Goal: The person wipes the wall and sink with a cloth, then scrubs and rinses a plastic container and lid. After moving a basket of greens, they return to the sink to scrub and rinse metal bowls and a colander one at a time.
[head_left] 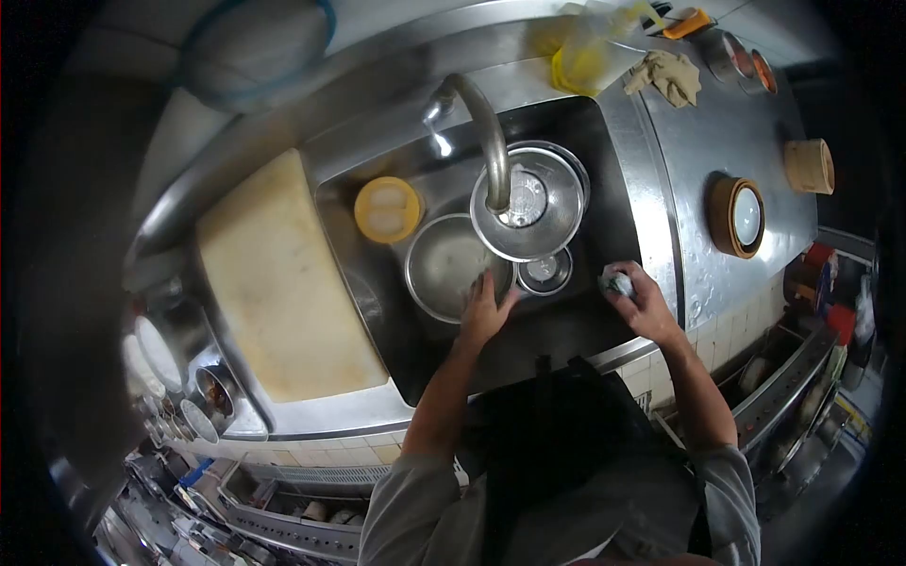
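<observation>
My left hand [485, 309] is at the near right edge of a wide metal bowl [439, 269] in the sink. Its fingers reach inside, with the thumb just outside the rim. My right hand [645, 307] is closed around a small crumpled whitish-grey wad [616, 282], perhaps a scrubbing pad, held over the sink's right side. Under the curved faucet [488, 127] sits a metal strainer-like bowl [559, 222], apparently stacked on another. A smaller metal bowl [545, 274] lies between my hands. At the back left is a round yellow container [388, 209] with pale contents.
The dark sink [368, 302] has a cutting board [283, 283] on its left. On the right counter [694, 151] are a round wooden box [735, 217], a wooden cup [809, 166] and a crumpled cloth [668, 77]. A yellow-bottomed plastic jug [583, 61] stands behind the sink.
</observation>
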